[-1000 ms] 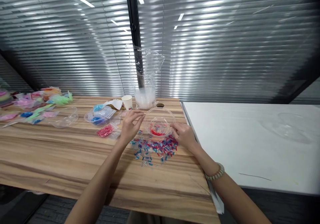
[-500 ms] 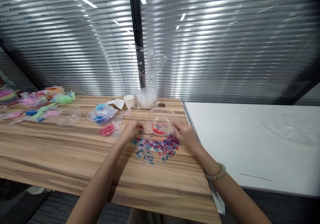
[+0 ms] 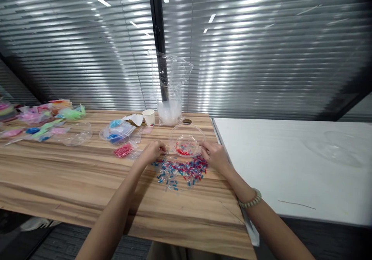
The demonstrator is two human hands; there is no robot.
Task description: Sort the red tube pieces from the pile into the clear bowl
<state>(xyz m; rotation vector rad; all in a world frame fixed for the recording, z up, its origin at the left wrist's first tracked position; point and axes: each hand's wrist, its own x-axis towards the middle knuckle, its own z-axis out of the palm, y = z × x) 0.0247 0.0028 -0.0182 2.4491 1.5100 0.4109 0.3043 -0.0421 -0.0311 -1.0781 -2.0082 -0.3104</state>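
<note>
Right hand point(image 3: 215, 156) first: thumb and fingertips look pinched on the edge of a clear, round plastic bowl point(image 3: 186, 129), which sits at the back of the loose pieces on the wood-grain tabletop point(image 3: 72, 178). And the left hand point(image 3: 154, 151), just across from it: fingers curled together low by the bowl's near side, but whether there's anything between them, I cannot tell!

Inside the bowl, a scatter of small red pieces point(image 3: 183, 150). Here's the danger: pull down too hard on that rim and a bowl this light could tip, spilling the reds straight into the red, blue and clear little tubes point(image 3: 186, 169) in front. A wrist dragged through that spread might roll pieces off too, towards the seam by the white table point(image 3: 261, 155).

What's hard to read? The bowl's clear wall all but melts into the wood, so I can't swear it rests flat. The right hand's fingers cover their own contact point; the tubes blur together too. Farther out, glare muddies the clear plastic bag with white contents point(image 3: 169, 112), and the colourful packets point(image 3: 31, 114) run towards the left edge.
</note>
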